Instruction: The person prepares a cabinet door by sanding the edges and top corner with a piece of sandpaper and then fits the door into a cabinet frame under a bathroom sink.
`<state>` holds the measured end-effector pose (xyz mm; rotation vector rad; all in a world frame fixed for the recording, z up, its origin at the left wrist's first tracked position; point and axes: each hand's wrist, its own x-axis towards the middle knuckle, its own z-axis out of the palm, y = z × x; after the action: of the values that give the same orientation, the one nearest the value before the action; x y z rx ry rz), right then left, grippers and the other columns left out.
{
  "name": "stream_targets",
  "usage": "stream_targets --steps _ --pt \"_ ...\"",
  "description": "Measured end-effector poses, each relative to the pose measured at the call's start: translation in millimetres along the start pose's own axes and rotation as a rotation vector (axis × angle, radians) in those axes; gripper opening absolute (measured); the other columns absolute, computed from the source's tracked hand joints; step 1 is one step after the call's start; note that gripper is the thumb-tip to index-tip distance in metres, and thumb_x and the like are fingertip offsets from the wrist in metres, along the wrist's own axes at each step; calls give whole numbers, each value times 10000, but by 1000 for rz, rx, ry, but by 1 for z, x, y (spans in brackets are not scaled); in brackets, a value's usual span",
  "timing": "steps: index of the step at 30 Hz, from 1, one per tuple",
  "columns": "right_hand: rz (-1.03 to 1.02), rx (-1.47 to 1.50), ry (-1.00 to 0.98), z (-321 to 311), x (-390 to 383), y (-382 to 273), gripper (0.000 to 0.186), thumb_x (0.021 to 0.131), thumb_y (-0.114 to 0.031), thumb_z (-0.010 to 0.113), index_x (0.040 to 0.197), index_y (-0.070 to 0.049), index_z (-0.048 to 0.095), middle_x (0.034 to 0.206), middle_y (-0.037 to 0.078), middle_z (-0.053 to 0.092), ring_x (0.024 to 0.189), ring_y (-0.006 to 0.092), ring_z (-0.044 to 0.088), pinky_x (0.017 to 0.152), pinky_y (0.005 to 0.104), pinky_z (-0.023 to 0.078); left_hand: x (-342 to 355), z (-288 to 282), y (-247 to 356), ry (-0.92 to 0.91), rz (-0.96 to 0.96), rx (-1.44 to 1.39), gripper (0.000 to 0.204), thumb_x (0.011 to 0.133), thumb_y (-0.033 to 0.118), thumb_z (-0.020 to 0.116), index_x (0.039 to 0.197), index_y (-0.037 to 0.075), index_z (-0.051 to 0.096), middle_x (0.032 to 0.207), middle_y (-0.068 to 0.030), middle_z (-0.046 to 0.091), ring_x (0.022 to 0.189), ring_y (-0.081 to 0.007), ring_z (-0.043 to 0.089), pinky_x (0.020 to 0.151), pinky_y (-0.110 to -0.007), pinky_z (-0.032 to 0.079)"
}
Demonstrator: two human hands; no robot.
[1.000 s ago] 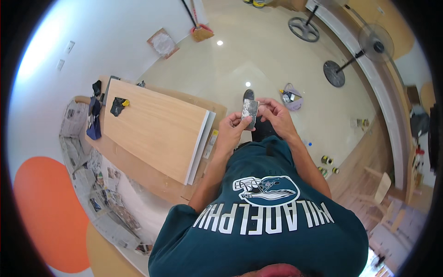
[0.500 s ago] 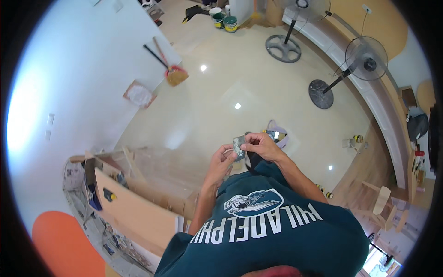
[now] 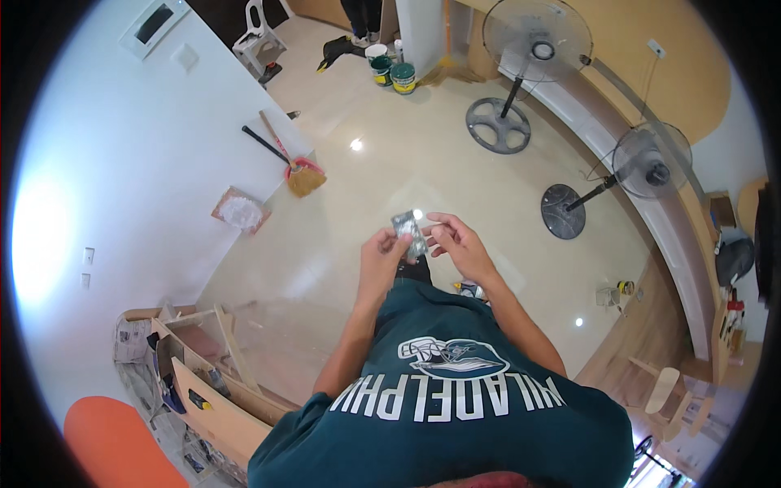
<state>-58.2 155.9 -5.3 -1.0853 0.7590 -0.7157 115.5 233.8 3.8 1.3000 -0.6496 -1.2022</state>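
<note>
In front of my body, my left hand (image 3: 380,256) grips a small, flat, rectangular grey-green piece (image 3: 407,224) smeared with white. It looks like folded sandpaper, but I cannot tell for sure. My left thumb presses on its face. Just to the right, my right hand (image 3: 464,250) has its fingers apart and slightly bent, with the tips close to the piece's edge. Nothing shows between them. A bag-like item (image 3: 469,289) on the floor is partly hidden behind my right forearm and shirt.
Two stand fans (image 3: 499,126) (image 3: 563,211) are at the far right, by a curved bench (image 3: 602,110). Paint buckets (image 3: 403,79) stand far ahead. A broom (image 3: 306,179) and a plaster-smeared board (image 3: 242,211) lean at the left wall. Wooden furniture (image 3: 203,390) is near left. Another person's legs (image 3: 364,20) show far off.
My right hand has let go of the grey-green piece and moved slightly away to the right. My left hand still holds it. The view has tilted upward, showing more of the far room.
</note>
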Motion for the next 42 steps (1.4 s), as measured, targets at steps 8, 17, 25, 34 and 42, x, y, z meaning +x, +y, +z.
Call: stream_targets --steps 8,17,25,34,42 --pt "43 -240 -120 -1 205 -10 245 1000 -207 696 1075 22 743 832 17 706 761 82 624 699 253 530 180 -45 31 192 250 425 190 938 149 776 1015 -22 749 839 -47 714 757 -80 615 685 -250 490" --pt "-12 -392 -260 34 418 -60 259 994 -190 704 1121 35 722 862 27 730 759 63 596 687 245 485 369 -109 111 145 183 357 182 933 123 765 1000 -46 754 806 -57 721 704 -93 652 625 -241 496" --pt "14 -389 -269 2 606 -77 190 929 -125 770 1031 33 740 849 43 760 738 52 631 650 228 484 545 -103 166 187 142 458 188 956 126 734 991 -58 745 815 -55 726 715 -87 661 656 -252 496" --pt "78 -289 -370 -46 846 -139 197 923 -166 791 961 19 734 819 46 745 733 69 652 655 231 489 773 -107 204 151 95 318 228 980 179 728 1004 -45 760 827 -67 738 740 -84 664 678 -247 503" --pt "202 -175 -463 -23 1042 -185 244 958 -213 768 1047 8 714 900 26 724 778 68 616 702 233 490 925 -127 246 461 184 -79 270 989 242 738 1022 -25 732 858 -95 759 593 -78 564 530 -220 410"
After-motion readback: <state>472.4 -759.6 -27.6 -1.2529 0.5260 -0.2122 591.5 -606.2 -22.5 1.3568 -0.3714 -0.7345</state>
